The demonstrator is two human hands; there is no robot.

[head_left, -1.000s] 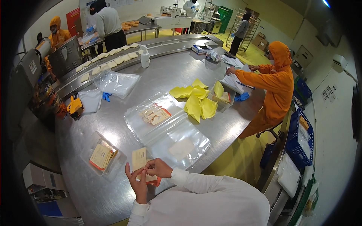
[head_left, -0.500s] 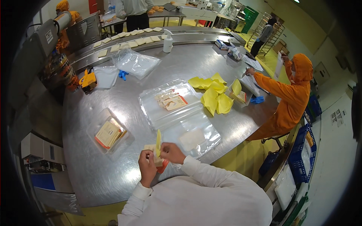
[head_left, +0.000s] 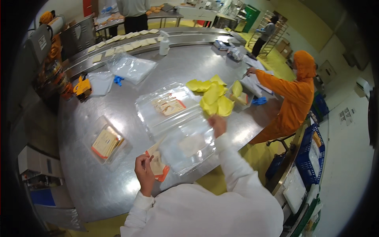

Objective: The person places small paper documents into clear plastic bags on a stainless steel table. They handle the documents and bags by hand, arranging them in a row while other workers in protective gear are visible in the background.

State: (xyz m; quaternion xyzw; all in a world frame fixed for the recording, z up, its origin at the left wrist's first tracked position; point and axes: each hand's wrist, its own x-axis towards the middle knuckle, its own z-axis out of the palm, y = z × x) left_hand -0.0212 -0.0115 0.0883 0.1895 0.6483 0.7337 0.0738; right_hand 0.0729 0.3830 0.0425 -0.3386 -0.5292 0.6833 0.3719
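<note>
My left hand [head_left: 144, 172] is closed, thumb against fingers, on the edge of a beige label [head_left: 154, 148] with a red corner. Just beside it, more beige labels with red ends [head_left: 159, 164] lie on the steel table near its front edge. My right hand [head_left: 218, 125], smeared by motion, is stretched out just below a pile of curled yellow paper sheets [head_left: 212, 98]; its fingers are hard to make out. Between my hands lies a clear plastic bag [head_left: 173, 148]. Another bag [head_left: 148, 118] lies behind it, with several labels [head_left: 169, 106] on top.
A clear tub [head_left: 103, 154] of labels stands at the left. Beyond are a yellow tape dispenser [head_left: 82, 87], plastic bags [head_left: 132, 68], a white pump bottle [head_left: 164, 44] and a conveyor [head_left: 118, 46] carrying pale square slices. A person in orange [head_left: 296, 89] works at the table's right side.
My right hand has moved from beside my left hand out to the right and away, to the yellow pile. The yellow strip between my hands is gone from there. The whole view has shifted slightly.
</note>
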